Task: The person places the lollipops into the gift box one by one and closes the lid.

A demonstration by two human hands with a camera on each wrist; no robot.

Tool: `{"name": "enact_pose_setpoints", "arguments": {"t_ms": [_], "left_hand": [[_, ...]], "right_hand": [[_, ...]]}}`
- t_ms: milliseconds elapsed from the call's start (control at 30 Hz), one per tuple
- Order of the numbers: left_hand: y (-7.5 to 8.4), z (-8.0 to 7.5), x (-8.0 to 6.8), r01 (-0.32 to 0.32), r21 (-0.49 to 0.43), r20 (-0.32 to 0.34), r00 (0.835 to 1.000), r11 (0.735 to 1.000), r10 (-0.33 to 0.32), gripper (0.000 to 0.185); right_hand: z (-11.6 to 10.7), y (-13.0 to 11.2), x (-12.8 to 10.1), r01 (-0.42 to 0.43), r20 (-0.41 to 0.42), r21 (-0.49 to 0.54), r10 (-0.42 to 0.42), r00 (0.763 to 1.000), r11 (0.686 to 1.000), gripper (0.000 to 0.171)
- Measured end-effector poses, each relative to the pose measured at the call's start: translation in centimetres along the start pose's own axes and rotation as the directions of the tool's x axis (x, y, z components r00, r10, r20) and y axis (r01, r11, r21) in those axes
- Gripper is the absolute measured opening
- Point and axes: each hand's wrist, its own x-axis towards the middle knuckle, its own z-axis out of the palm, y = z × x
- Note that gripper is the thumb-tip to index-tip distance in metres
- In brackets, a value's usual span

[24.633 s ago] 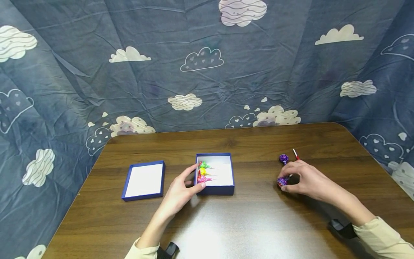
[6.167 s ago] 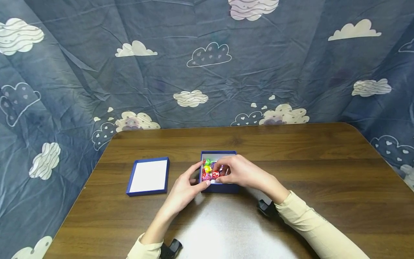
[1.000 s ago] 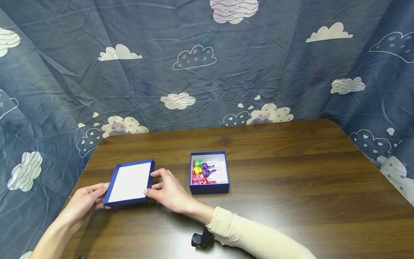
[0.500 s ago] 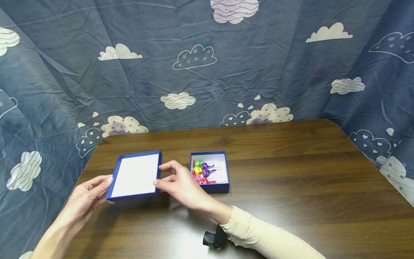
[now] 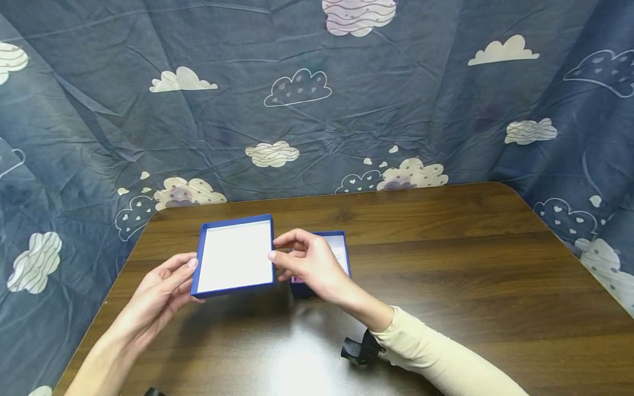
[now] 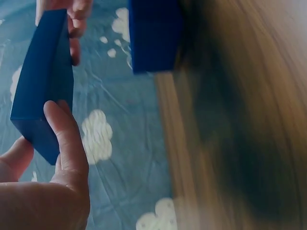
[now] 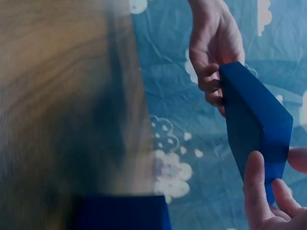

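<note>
A square blue box lid [image 5: 235,257], white inside, is held up off the table with its hollow side facing the head camera. My left hand [image 5: 160,294] grips its left edge, thumb on the rim and fingers underneath. At the opposite edge my right hand [image 5: 314,264] pinches the lid between thumb and fingers. Both wrist views show the lid [image 6: 43,72] side-on, well above the table. Behind my right hand stands the blue box [image 5: 304,290], its white interior partly showing. Most of the lollipops in it are hidden by that hand; a bit of pink wrapper shows.
The brown wooden table [image 5: 446,264] stretches out on both sides of the box. Its back edge meets a blue cloud-print cloth [image 5: 297,126] that hangs behind and to the sides. A black wrist camera [image 5: 361,349] sits under my right forearm.
The lollipops from the right of the table now lie in the box. Over the last second both hands have raised the lid and carried it rightward, close to the box.
</note>
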Motion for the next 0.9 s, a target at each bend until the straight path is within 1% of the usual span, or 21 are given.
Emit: {"name": "enact_pose_setpoints", "arguments": {"t_ms": [67,100,200,300,400,500,600,700,800,900], "left_hand": [[0.0,0.8,0.4,0.020,-0.058,0.023,1.000,0.998,-0.019,0.019],[0.1,1.2,0.6,0.026,-0.069,0.035,0.999,0.997,-0.023,0.019],[0.2,2.3,1.3,0.045,-0.068,0.054,0.998,0.997,-0.041,0.021],[0.4,3.3,2.0,0.061,-0.038,0.044,0.997,0.997,-0.060,0.023],[0.7,4.2,2.7,0.068,0.015,0.025,0.997,0.998,-0.069,0.026],[0.9,5.2,3.5,0.066,0.077,0.004,0.998,0.995,-0.066,0.030],[1.0,6.0,4.2,0.056,0.129,-0.015,0.998,0.990,-0.054,0.032],[1.0,6.7,4.8,0.032,0.190,-0.034,0.999,0.981,-0.026,0.033],[0.9,7.5,5.5,0.001,0.267,-0.016,1.000,0.964,0.003,0.037],[0.5,8.2,6.3,-0.032,0.306,0.027,0.999,0.951,0.025,0.042]], "right_hand": [[-0.8,-0.5,-0.2,0.010,-0.004,-0.021,-0.010,1.000,1.000,0.027],[-1.2,-0.7,-0.4,0.016,-0.007,-0.026,-0.017,1.000,1.000,0.027],[-2.4,-1.2,-0.7,0.027,-0.032,-0.072,-0.029,0.999,0.997,0.028],[-3.3,-1.6,-1.0,0.025,-0.048,-0.075,-0.028,0.998,0.997,0.029],[-4.1,-1.9,-1.2,0.018,-0.059,-0.028,-0.020,0.998,0.999,0.032],[-5.0,-2.1,-1.3,0.019,-0.073,0.012,-0.018,0.997,1.000,0.039],[-5.9,-2.2,-1.4,0.018,-0.088,0.012,-0.017,0.996,1.000,0.047],[-6.9,-2.4,-1.5,0.016,-0.099,-0.003,-0.016,0.995,1.000,0.050],[-7.9,-2.5,-1.7,0.024,-0.111,-0.022,-0.026,0.993,0.999,0.048],[-8.8,-2.6,-2.0,0.037,-0.122,-0.033,-0.041,0.992,0.999,0.047]]}}
